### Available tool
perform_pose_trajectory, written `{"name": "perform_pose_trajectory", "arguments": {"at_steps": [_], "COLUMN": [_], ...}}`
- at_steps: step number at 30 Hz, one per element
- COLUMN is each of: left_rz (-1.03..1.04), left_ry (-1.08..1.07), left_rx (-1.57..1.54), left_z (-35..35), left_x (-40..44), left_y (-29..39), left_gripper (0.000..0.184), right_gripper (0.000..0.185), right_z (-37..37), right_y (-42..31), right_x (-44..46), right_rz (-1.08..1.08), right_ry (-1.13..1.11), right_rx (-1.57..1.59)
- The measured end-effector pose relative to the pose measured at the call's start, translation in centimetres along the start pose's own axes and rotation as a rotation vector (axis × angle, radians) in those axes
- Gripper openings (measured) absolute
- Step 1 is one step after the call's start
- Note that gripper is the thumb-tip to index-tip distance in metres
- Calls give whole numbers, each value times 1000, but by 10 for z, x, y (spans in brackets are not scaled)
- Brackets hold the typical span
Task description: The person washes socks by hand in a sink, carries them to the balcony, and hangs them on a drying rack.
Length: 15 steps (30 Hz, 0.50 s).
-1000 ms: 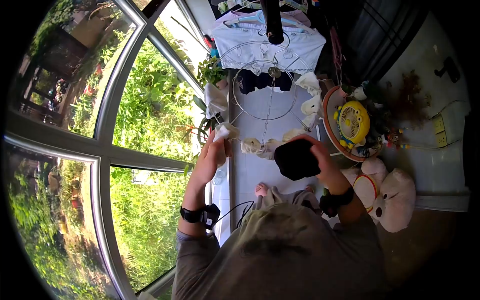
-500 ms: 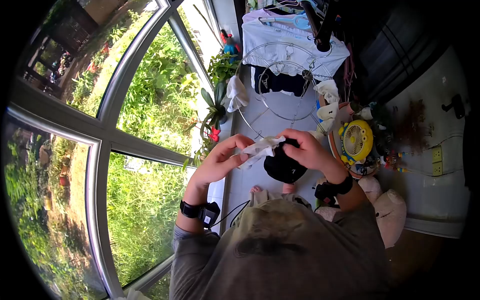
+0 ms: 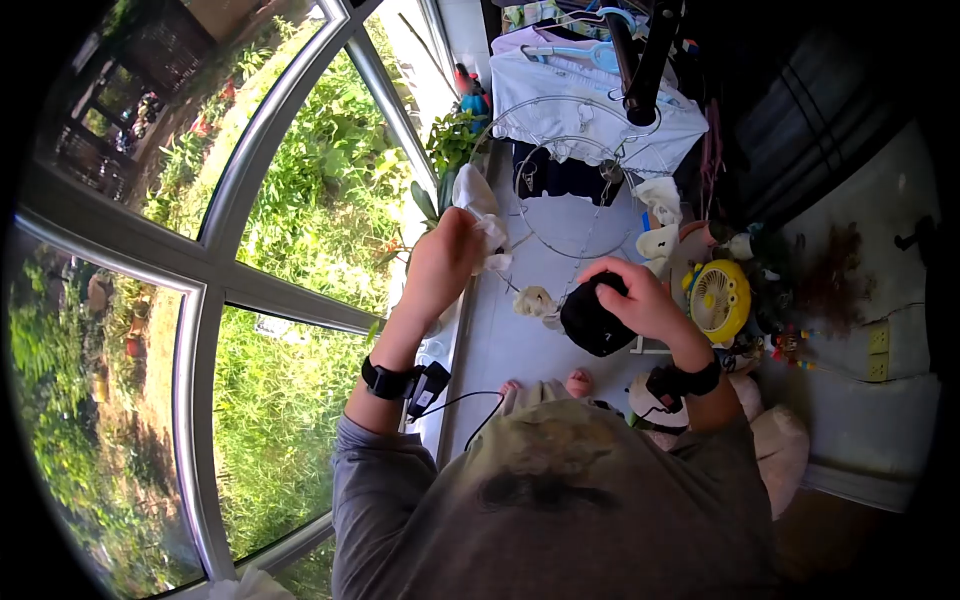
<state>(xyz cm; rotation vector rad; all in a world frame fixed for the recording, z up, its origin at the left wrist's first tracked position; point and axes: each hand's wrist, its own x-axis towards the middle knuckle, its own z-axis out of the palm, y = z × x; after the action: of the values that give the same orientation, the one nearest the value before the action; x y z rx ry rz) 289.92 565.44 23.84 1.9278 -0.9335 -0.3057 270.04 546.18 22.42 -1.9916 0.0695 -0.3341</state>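
Note:
A round metal hanging rack hangs in front of me, with small white cloth pieces clipped around its rim. My left hand is closed at the rack's left side, against a white cloth; its fingers are mostly hidden, so what they grip is not clear. In my right hand is a black cloth item, held by the fingers below the rack's right part. A cream cloth piece hangs on the near rim between my hands.
Tall window frames stand at the left. Beyond the rack hang a white garment and a dark one. A yellow fan, plants and a pink plush toy are at the right.
My left hand has moved from the near middle up and left to the rack's left side. My right hand has shifted slightly right, still with the black item. The hands are now apart.

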Motion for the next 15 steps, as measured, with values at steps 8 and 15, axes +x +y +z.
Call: {"name": "perform_pose_trajectory", "arguments": {"at_steps": [8, 15], "left_rz": [85, 432], "left_ry": [70, 263], "left_rx": [240, 770], "left_z": [26, 32], "left_x": [25, 20], "left_y": [-41, -40], "left_gripper": [18, 30], "right_gripper": [15, 15], "right_z": [-10, -12], "right_y": [3, 8], "right_x": [-9, -9], "right_rz": [87, 52], "right_ry": [-29, -37], "right_rx": [59, 46]}}
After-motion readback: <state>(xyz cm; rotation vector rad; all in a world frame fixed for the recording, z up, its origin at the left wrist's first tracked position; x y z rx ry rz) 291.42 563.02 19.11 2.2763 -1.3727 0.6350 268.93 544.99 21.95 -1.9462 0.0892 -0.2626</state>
